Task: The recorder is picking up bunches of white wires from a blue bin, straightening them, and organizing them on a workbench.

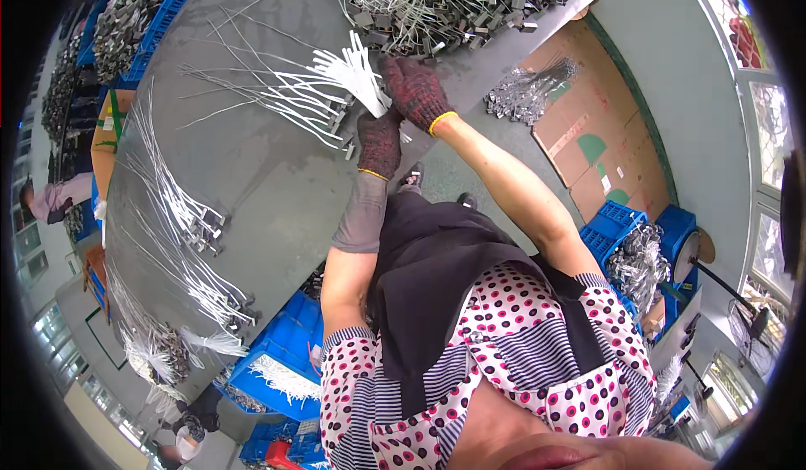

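We see both hands in dark red-and-black knit gloves with yellow cuffs, working at the near edge of a grey metal tabletop (pixel 252 168). The left hand (pixel 379 141) is closed around the lower end of a bundle of white cable ties (pixel 357 71), which fan upward and to the left from the grip. The right hand (pixel 416 92) lies just above and to the right of the left hand, its fingers curled against the same bundle; we take it to be gripping too, though the fingertips are hidden behind the ties. The two hands touch each other.

Just left of the bundle, a spread of thin wires with small metal end pieces (pixel 277 100) lies flat on the tabletop. Farther left and lower, more groups of such wired pieces (pixel 180 218) lie in rows along the tabletop. At the far side sits a large heap of small grey metal blocks tangled with wires (pixel 453 0).

Beyond the tabletop edge, a smaller pile of metal parts (pixel 525 92) rests on flattened cardboard (pixel 596 126) on the floor. Blue plastic crates (pixel 281 352) stand below the tabletop at lower left, one holding white ties; another blue crate (pixel 625 239) at right holds metal parts.
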